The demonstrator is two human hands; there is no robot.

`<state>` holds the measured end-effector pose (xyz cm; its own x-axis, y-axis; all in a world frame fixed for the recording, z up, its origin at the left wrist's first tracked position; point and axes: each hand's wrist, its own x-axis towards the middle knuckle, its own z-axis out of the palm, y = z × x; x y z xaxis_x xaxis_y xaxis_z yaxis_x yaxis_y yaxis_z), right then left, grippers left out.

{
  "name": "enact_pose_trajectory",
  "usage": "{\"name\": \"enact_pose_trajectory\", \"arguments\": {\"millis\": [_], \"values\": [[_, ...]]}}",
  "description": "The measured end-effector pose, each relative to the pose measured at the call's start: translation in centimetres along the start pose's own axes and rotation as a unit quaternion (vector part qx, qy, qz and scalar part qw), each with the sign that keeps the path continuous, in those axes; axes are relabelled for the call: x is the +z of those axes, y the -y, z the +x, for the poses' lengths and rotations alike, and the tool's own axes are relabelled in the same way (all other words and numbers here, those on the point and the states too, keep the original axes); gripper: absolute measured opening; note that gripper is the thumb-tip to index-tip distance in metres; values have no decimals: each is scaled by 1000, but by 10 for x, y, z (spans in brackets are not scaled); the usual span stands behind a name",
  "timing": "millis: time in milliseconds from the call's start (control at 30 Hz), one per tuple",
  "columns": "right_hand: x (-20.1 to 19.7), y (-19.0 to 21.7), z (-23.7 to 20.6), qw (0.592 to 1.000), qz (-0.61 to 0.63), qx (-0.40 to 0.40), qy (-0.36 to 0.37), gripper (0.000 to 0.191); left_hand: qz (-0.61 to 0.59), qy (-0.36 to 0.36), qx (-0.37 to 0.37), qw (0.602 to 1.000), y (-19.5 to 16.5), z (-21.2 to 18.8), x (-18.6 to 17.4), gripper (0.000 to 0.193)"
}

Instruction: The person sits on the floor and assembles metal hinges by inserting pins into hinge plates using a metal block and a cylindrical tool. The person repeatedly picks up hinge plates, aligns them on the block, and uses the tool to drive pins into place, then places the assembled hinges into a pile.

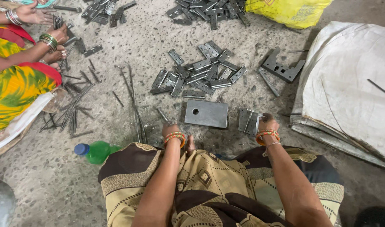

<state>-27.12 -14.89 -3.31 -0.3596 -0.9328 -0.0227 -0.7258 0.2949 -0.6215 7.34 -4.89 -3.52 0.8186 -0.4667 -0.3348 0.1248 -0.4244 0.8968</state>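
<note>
My left hand (170, 127) is closed on a short metal pin (162, 114) just left of a flat steel block with a round hole (206, 113) on the floor. My right hand (267, 122) grips a grey hinge (248, 122) at the block's right side. Beyond the block lies a loose heap of grey hinge leaves (199, 75). Both my wrists wear orange bangles.
Another person in yellow-green cloth sits at the left, hands (58, 33) among rods (73, 110) and hinges. A green bottle (96, 151) lies by my knee. A white sack (352, 88) fills the right, a yellow bag (291, 10) the top, a notched metal jig (282, 67) between.
</note>
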Motion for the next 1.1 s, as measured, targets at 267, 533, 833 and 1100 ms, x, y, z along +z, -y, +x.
{"name": "enact_pose_trajectory", "arguments": {"millis": [267, 533, 833, 1100], "values": [[-10, -1, -24, 985, 165, 23, 45, 26, -67, 174, 86, 979, -42, -6, -16, 47], [1, 0, -40, 988, 40, -135, 68, 28, -67, 133, 167, 975, -58, 26, -45, 49], [45, 59, -52, 948, 234, -111, 184, 26, -344, 240, 37, 907, -58, 30, 17, 31], [118, 162, -36, 941, 120, -250, 191, 26, -361, 206, 1, 910, -62, 27, 17, 18]]}}
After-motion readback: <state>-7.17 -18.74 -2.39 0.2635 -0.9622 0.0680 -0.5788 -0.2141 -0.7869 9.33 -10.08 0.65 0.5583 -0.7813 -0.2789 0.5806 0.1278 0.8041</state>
